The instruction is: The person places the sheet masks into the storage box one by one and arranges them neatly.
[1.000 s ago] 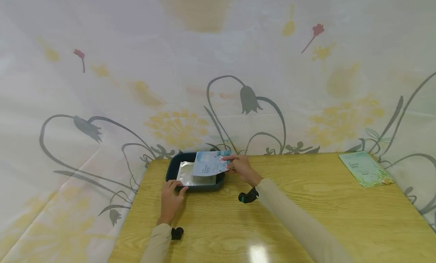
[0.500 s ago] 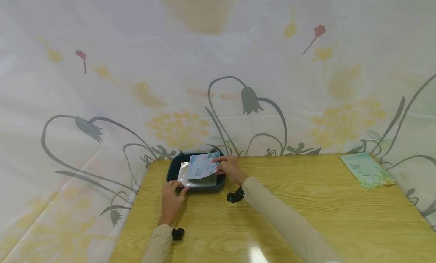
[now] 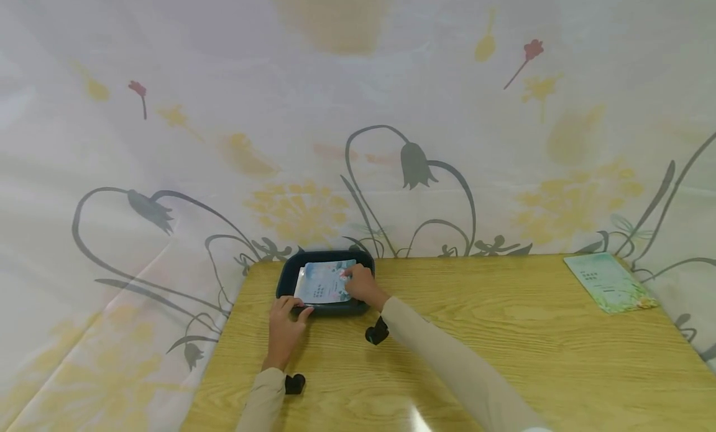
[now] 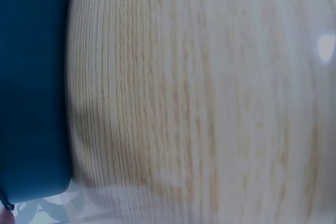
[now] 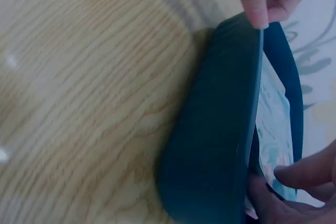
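In the head view a dark blue-green plastic tray (image 3: 335,311) stands at the table's back left. My left hand (image 3: 284,332) pinches its front rim near the left corner. The right wrist view shows that thumb outside the wall (image 5: 215,124) and fingers over the rim. Inside the tray lies a light blue floral foil sachet (image 3: 321,284), nearly flat over a silvery sachet whose left edge (image 3: 301,281) peeks out. My right hand (image 3: 362,286) pinches the blue sachet by its right end, thumb and fingers (image 5: 307,174) reaching inside the tray.
A green floral sachet (image 3: 610,283) lies at the back right of the wooden table (image 3: 475,332). Close behind the tray rises a flower-printed backdrop (image 3: 302,140). Dark wrist cameras (image 3: 376,332) hang beside both forearms.
My right hand has moved left and down, bringing the blue sachet from above the tray's right side to lie over the silvery one. My left hand stays on the rim.
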`<act>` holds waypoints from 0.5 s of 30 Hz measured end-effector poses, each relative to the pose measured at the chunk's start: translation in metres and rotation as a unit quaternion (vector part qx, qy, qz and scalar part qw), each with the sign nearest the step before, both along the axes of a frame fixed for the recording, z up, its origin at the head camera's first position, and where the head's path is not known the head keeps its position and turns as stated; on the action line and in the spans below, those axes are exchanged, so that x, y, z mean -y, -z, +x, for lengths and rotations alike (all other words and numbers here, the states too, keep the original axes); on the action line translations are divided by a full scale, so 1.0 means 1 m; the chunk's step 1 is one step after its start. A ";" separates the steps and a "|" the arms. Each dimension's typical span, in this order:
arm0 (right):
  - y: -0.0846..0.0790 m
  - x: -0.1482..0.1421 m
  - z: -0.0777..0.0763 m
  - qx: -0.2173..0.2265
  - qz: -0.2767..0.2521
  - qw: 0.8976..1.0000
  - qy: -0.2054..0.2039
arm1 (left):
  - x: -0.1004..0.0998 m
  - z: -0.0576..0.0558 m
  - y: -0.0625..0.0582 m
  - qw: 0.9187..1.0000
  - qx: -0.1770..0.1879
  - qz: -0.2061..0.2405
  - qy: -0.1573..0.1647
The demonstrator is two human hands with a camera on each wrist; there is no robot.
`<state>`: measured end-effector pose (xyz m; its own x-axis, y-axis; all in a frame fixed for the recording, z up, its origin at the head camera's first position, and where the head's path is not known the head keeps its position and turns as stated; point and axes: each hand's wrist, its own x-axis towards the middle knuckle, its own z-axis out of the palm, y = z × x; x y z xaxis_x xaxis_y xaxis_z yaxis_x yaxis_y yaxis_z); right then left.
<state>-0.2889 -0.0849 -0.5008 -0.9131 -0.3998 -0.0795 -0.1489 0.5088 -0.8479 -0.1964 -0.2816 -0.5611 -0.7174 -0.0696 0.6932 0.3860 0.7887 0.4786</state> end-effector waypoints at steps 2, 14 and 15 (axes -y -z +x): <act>-0.003 -0.001 0.001 -0.022 0.051 0.998 -0.042 | -0.001 0.000 0.000 1.000 -0.003 0.002 0.001; -0.015 -0.036 0.000 -0.021 0.030 0.992 -0.120 | -0.005 0.002 -0.002 1.000 0.017 0.016 -0.008; -0.016 -0.041 -0.001 -0.019 0.009 0.993 -0.118 | -0.005 0.002 -0.003 1.000 0.020 0.018 -0.009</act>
<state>-0.2895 -0.0437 -0.4852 -0.7970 -0.6014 -0.0559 -0.2977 0.4716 -0.8300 -0.1940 -0.2764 -0.5583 -0.7424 -0.1071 0.6614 0.3529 0.7766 0.5218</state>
